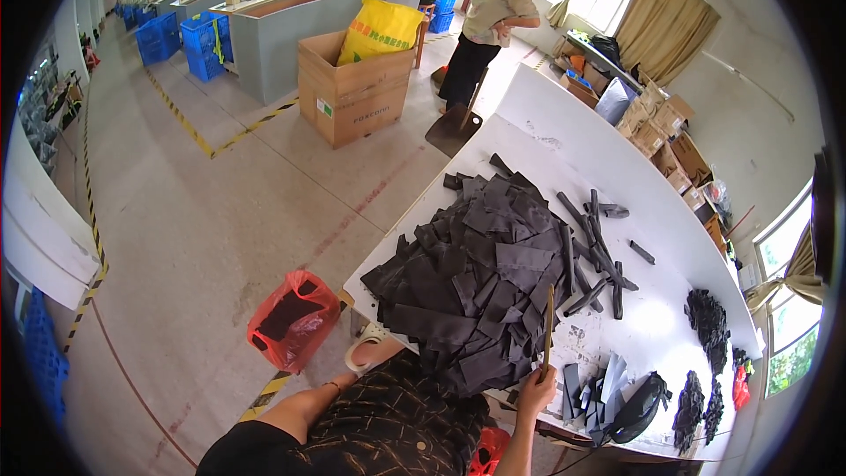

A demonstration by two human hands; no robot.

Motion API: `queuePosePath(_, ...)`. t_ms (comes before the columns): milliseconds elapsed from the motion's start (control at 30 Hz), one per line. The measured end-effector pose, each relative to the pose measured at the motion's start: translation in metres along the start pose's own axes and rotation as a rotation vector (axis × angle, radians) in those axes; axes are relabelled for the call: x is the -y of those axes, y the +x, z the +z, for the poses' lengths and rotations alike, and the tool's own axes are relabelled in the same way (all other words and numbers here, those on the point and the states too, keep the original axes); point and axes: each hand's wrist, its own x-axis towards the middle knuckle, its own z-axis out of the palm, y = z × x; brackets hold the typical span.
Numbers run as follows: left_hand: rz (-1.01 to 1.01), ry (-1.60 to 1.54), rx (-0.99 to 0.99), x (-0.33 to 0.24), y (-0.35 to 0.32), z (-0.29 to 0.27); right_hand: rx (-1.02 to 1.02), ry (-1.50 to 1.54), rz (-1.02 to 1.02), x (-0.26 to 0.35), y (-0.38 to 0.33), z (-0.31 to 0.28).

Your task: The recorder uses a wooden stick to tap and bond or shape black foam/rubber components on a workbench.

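My right hand [535, 390] is closed round the lower end of a thin yellow-brown stick [549, 330]. The stick points away from me along the right side of a big heap of dark strips [485, 256], which look like flat fabric pieces. This heap covers the near left part of a white table [652, 291] and hangs over its front edge. My left hand [342, 380] is low beside my patterned clothing, mostly hidden, so its fingers do not show. Beside the right hand lie grey and black strips [599, 392] and a black pouch-like bundle [641, 407].
Dark rolled pieces [599, 251] lie right of the heap; dark clumps [708, 322] lie farther right. A red plastic bag [295, 322] stands on the floor at left. Beyond are a large carton [352, 92], a standing person [493, 22] and a dustpan [454, 130].
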Motion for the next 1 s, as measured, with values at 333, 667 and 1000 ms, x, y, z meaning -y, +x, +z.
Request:
queuePosePath(333,-0.017,0.035,-0.071,0.002,0.0056,0.0032,0.038,-0.038,0.045,0.0051,0.0002,-0.0021)
queuePosePath(667,-0.059,-0.03,-0.075,-0.0014,0.0032,0.0013,0.002,-0.027,0.001,-0.0022,-0.0005,0.0029)
queuePosePath(1000,-0.086,-0.027,-0.074,-0.0006,0.0044,0.0006,0.029,-0.041,0.0,-0.0031,-0.0002,0.0022)
